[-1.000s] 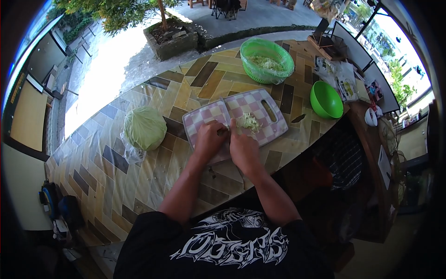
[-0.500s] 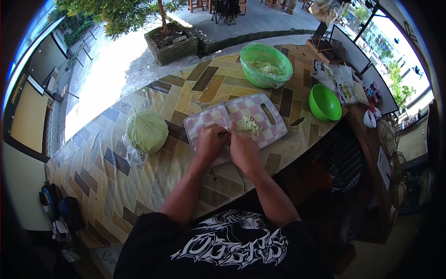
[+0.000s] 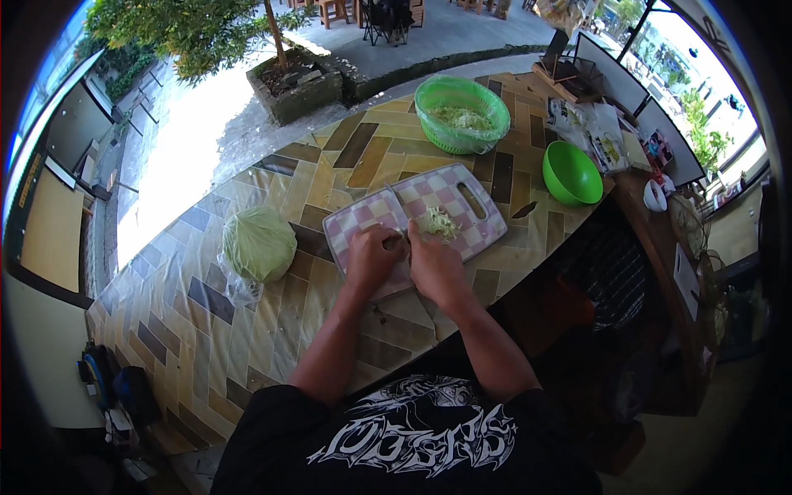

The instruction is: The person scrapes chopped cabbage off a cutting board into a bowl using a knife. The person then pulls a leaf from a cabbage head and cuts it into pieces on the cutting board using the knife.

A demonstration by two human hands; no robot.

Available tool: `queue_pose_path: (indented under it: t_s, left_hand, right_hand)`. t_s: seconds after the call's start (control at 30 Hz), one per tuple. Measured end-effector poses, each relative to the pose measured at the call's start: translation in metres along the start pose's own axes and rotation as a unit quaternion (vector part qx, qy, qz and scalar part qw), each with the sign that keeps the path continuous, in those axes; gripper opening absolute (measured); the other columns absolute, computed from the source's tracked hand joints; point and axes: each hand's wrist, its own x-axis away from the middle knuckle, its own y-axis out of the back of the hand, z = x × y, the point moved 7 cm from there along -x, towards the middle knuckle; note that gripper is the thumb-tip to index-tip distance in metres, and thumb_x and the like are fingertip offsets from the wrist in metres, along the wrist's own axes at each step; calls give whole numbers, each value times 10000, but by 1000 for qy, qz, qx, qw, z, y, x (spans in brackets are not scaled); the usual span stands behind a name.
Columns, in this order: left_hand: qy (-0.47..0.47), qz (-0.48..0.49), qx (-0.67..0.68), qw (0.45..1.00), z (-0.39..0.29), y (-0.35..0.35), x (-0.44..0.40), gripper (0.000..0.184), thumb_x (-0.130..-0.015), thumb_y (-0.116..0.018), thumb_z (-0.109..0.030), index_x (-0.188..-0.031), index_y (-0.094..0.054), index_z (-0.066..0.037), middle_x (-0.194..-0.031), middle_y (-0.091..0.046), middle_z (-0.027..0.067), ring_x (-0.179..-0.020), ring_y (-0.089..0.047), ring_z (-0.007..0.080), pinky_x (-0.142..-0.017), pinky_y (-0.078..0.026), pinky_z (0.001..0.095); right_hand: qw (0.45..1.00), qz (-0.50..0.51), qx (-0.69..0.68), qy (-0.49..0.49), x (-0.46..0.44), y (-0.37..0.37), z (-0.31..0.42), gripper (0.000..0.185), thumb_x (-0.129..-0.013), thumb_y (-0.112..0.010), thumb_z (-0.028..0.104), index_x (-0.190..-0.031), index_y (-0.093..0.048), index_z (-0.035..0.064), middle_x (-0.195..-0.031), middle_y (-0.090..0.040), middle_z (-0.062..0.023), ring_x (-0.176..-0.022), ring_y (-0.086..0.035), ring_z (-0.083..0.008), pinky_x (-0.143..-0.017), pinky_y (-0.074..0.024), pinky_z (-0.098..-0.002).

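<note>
A pink-and-white checked cutting board (image 3: 487, 231) lies at an angle on the table under both hands. My right hand (image 3: 437, 266) is closed round a knife, its thin blade (image 3: 395, 196) pointing away from me across the board. Close beside it, my left hand (image 3: 371, 260) is curled shut near the knife; what its fingers hold is hidden. Shredded cabbage (image 3: 440, 223) lies in a small heap just right of the blade. To the left sits a pale green cabbage (image 3: 258, 245) on clear plastic.
Beyond the board stands a green basket (image 3: 462, 147) lined with clear plastic, holding shredded cabbage. A bright green bowl (image 3: 571, 175) is near the table's right edge, with plastic packets (image 3: 590, 136) behind it. The tiled-pattern table (image 3: 206, 338) extends left.
Both hands stay close together at the board with the knife in nearly the same place. The whole view has shifted slightly.
</note>
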Motion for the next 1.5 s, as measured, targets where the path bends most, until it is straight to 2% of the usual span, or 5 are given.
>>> queue_pose_path:
  t_s: [0.37,0.57,0.9,1.37,1.5]
  left_hand:
    - [59,17,0,998,8,-1,-1,154,-853,-812,-88,-958,-800,24,-930,-788,190,-852,-783,346,-791,-611,409]
    - [41,17,-1,999,7,0,-1,165,-858,-811,-92,-971,-804,28,-943,-787,195,-864,-781,344,-803,-609,404]
    - [46,25,5,999,10,-2,0,206,-875,-831,-138,-1002,-806,23,-959,-789,187,-871,-776,320,-821,-598,386]
    - [36,20,-4,999,11,-2,1,190,-878,-816,-121,-1000,-799,24,-951,-785,200,-866,-775,342,-821,-598,401]
    - [44,21,-6,999,8,-2,-1,187,-884,-807,-121,-996,-795,28,-951,-783,205,-870,-774,354,-814,-596,405]
  right_hand:
    - [1000,-21,4,-9,0,-14,6,657,-969,-595,100,-1591,-456,-59,-809,-755,-179,-717,-774,-349,-659,-620,-485]
    - [999,37,-14,-10,12,4,4,645,-996,-539,75,-1617,-417,-48,-817,-747,-198,-733,-759,-405,-672,-610,-523]
    - [1000,-25,8,1,-1,-7,7,659,-966,-602,116,-1580,-461,-74,-791,-760,-175,-722,-778,-350,-673,-627,-488]
    - [1000,-21,7,11,-7,-7,5,652,-988,-558,88,-1612,-421,-43,-869,-755,-229,-764,-767,-394,-708,-615,-533]
    - [999,21,36,10,13,8,14,656,-979,-592,102,-1580,-431,-107,-822,-761,-191,-758,-783,-361,-683,-631,-490]
